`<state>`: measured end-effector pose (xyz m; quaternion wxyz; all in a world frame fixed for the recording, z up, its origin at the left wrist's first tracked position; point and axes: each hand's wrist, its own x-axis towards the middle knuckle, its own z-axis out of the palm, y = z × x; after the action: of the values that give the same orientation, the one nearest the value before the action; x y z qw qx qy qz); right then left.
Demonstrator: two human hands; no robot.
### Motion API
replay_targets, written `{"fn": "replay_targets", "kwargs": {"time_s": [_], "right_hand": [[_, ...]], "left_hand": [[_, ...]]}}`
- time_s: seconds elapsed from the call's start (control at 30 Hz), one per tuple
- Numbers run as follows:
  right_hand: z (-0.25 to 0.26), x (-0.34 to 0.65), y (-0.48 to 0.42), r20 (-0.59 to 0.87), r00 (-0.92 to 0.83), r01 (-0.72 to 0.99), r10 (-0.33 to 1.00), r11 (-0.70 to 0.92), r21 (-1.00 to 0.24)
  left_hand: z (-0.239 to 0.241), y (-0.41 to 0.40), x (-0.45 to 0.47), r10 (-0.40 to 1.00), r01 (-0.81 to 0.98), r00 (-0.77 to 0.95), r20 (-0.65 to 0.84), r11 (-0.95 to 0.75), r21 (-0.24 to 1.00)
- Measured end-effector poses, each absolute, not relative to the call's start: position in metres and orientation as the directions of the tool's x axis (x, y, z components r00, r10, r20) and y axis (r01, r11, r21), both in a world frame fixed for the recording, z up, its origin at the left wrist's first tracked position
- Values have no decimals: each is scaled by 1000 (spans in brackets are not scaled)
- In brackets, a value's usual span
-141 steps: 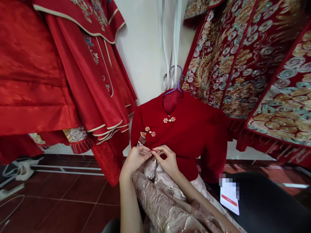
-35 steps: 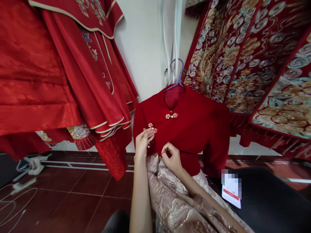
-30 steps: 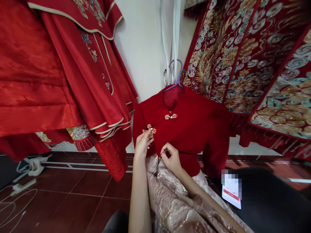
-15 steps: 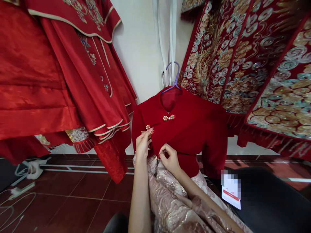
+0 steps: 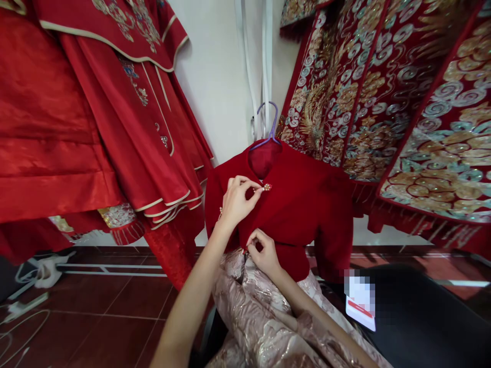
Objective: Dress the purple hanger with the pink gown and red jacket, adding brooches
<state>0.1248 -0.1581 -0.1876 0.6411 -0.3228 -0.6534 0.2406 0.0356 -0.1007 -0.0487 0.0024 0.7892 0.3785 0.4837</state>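
A dark red velvet jacket [image 5: 303, 204] hangs on a purple hanger [image 5: 268, 125] in front of me, over a pale pink-gold brocade skirt [image 5: 249, 312]. My left hand [image 5: 237, 200] is raised to the collar, its fingertips pinched on the gold pearl clasp [image 5: 267, 187] just below the neckline. My right hand [image 5: 261, 251] is closed on the jacket's front edge near the hem, above the skirt's waist. A second clasp further down is mostly hidden behind my left wrist.
Red satin garments [image 5: 95, 128] hang close on the left. Heavily embroidered red and gold panels [image 5: 383, 102] hang on the right. A black chair [image 5: 422, 317] with a white tag [image 5: 360, 301] stands at lower right. Cables [image 5: 23, 306] lie on the red tile floor.
My left hand has risen from the lower side clasp to the clasp at the collar. My right hand has stayed pinched at the jacket's lower front edge.
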Motion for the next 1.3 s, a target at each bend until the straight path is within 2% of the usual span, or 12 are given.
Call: {"fn": "replay_targets", "kwargs": {"time_s": [0.1, 0.37, 0.43, 0.57, 0.63, 0.7, 0.8, 0.9, 1.03, 1.13, 1.2, 1.3], "right_hand": [[-187, 126, -157, 683, 30, 114, 729, 677, -727], [-182, 123, -165, 722, 59, 151, 690, 709, -689], [-172, 126, -171, 780, 162, 211, 604, 751, -625], [-126, 148, -174, 879, 380, 449, 289, 773, -448], [-93, 164, -164, 880, 413, 549, 237, 706, -448], [-61, 177, -148, 877, 414, 635, 245, 612, -471], [-28, 187, -120, 856, 403, 746, 325, 425, -513], [-19, 190, -99, 845, 356, 835, 400, 271, -480], [-29, 208, -99, 823, 276, 905, 496, 154, -396], [-33, 244, -114, 796, 284, 913, 535, 102, -394], [-31, 272, -124, 780, 273, 913, 563, 103, -394], [-30, 312, -133, 737, 267, 920, 621, 64, -387]], "left_hand": [[-33, -88, 37, 560, 643, 503, 658, -751, 148], [-22, -82, 36, 401, 550, 661, 635, -834, -46], [-25, -82, 38, 366, 545, 674, 642, -833, -97], [-31, -79, 41, 293, 565, 683, 669, -793, -230], [-31, -78, 41, 267, 573, 695, 667, -766, -291], [-30, -79, 41, 261, 581, 703, 662, -748, -322], [-28, -81, 44, 330, 664, 641, 693, -691, -286], [-27, -83, 46, 441, 827, 465, 767, -526, -198], [-28, -86, 37, 497, 939, 306, 812, -298, -171], [-27, -84, 21, 521, 969, 237, 820, -186, -162], [-27, -79, 8, 552, 981, 176, 815, -164, -102], [-24, -67, -11, 602, 972, 125, 788, -233, 24]]}}
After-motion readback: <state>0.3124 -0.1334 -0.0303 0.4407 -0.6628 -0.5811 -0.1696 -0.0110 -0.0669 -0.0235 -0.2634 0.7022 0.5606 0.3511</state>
